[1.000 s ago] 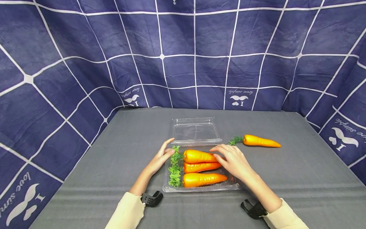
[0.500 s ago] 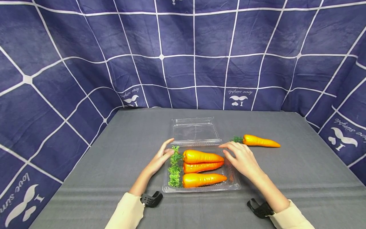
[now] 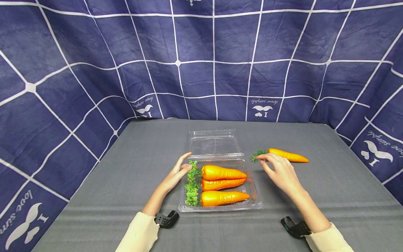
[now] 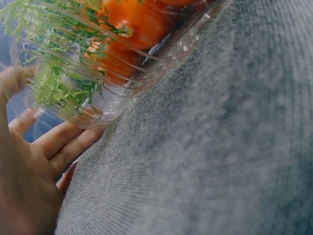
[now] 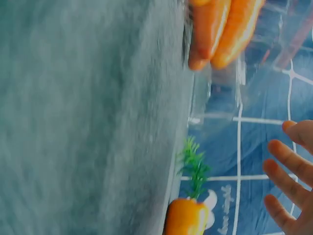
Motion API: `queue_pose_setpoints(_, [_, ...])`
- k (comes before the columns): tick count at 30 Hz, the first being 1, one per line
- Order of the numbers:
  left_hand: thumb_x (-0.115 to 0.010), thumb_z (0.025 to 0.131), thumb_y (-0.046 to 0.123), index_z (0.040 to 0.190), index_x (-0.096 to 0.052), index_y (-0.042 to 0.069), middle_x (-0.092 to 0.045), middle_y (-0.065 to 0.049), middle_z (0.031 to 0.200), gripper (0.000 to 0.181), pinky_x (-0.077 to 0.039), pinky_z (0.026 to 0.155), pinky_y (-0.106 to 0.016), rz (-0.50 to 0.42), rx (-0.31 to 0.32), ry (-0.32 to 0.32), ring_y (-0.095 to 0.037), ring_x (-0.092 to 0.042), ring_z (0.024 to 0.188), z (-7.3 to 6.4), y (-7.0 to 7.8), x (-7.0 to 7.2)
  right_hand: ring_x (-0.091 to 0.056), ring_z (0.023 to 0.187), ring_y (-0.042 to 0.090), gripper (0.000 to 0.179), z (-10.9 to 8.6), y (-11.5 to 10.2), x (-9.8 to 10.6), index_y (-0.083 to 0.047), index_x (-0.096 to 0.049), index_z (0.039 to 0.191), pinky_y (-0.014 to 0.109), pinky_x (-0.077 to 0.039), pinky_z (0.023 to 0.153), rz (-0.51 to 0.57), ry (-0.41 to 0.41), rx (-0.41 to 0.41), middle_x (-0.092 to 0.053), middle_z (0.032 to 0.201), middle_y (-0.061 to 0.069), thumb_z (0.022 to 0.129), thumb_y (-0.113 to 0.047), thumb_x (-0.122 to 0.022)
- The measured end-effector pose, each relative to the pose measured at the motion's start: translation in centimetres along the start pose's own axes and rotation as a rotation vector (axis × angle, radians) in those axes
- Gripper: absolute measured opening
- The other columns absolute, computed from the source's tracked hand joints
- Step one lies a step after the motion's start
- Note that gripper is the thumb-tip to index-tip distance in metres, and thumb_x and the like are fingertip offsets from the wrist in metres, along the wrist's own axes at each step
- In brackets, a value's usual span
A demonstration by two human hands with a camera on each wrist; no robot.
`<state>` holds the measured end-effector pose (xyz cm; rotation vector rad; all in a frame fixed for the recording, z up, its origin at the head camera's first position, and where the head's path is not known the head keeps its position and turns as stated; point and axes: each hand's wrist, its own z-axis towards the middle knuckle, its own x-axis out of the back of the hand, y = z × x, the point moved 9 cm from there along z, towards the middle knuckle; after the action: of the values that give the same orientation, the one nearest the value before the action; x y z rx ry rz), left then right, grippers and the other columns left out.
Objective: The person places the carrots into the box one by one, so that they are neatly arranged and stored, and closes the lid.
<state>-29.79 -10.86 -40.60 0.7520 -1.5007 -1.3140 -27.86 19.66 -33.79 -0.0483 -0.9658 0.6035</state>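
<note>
A clear plastic clamshell box (image 3: 258, 205) lies unfolded in the head view, its lid (image 3: 215, 145) laid back. Inside are three carrots, the far one (image 3: 221, 172), the middle one (image 3: 221, 184) and the near one (image 3: 223, 198), green tops to the left. My left hand (image 3: 174, 178) rests against the box's left side, fingers fairly straight along the wall. In the left wrist view, my left fingers (image 4: 61, 139) touch the plastic. My right hand (image 3: 281, 171), holding nothing, hovers by a fourth carrot (image 3: 297, 158) to the right of the box, partly covering its body.
A grey cloth (image 3: 151, 150) covers the table. Behind and at both sides hangs a blue curtain (image 3: 233, 80) with white grid lines. Black wrist cameras sit on the left wrist (image 3: 167, 219) and on the right wrist (image 3: 295, 228).
My right hand has left the far carrot in the box and moved right, over to the loose carrot. The left hand and the box have hardly moved.
</note>
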Motion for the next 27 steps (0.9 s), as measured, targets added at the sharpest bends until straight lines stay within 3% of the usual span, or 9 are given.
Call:
queue_pose_setpoints(5, [-0.041, 0.096, 0.018, 0.145, -0.017, 0.014, -0.047, -0.022, 0.132, 0.054, -0.029, 0.102, -0.051, -0.009, 0.002, 0.002, -0.034, -0.047, 0.118, 0.0, 0.0, 0.0, -0.062, 0.089, 0.027, 0.017, 0.0, 2.0, 0.4, -0.015, -0.066, 0.098, 0.048, -0.039, 0.079, 0.009, 0.013, -0.064, -0.067, 0.099, 0.008, 0.083, -0.01, -0.063])
queue_pose_setpoints(10, [-0.041, 0.096, 0.016, 0.145, -0.016, 0.011, -0.049, -0.024, 0.129, 0.055, -0.03, 0.102, -0.05, -0.008, -0.003, 0.007, -0.033, -0.048, 0.117, 0.1, -0.1, 0.0, -0.064, 0.081, 0.027, 0.016, -0.1, 4.0, 0.5, -0.013, -0.065, 0.1, 0.046, -0.042, 0.071, 0.005, 0.011, -0.115, -0.066, 0.098, 0.007, 0.084, -0.011, -0.062])
queue_pose_setpoints(18, [-0.041, 0.096, 0.016, 0.145, -0.017, 0.012, -0.054, -0.025, 0.121, 0.055, -0.03, 0.102, -0.05, -0.006, -0.006, 0.012, -0.033, -0.048, 0.116, 0.1, 0.0, 0.1, -0.059, 0.092, 0.033, 0.02, -0.7, 7.2, 0.2, -0.011, -0.062, 0.106, 0.051, -0.036, 0.078, 0.008, -0.01, -0.194, -0.062, 0.106, 0.014, 0.087, -0.013, -0.058])
queue_pose_setpoints(22, [-0.041, 0.096, 0.016, 0.145, -0.017, 0.012, -0.05, -0.024, 0.128, 0.054, -0.029, 0.103, -0.051, -0.01, 0.003, 0.011, -0.034, -0.047, 0.117, 0.2, -0.1, 0.1, -0.056, 0.097, 0.034, 0.021, -1.2, 8.7, 0.0, -0.009, -0.061, 0.108, 0.053, -0.034, 0.08, 0.028, 0.006, -0.223, -0.06, 0.107, 0.015, 0.087, -0.015, -0.058])
queue_pose_setpoints(27, [-0.042, 0.096, 0.021, 0.144, -0.019, 0.018, -0.059, -0.022, 0.116, 0.054, -0.03, 0.102, -0.049, -0.01, -0.014, 0.021, -0.028, -0.051, 0.113, 0.6, -1.6, 0.3, -0.052, 0.103, 0.037, 0.024, -1.9, 10.0, -0.4, -0.006, -0.06, 0.11, 0.055, -0.032, 0.083, 0.067, 0.015, -0.237, -0.058, 0.109, 0.019, 0.089, -0.017, -0.058])
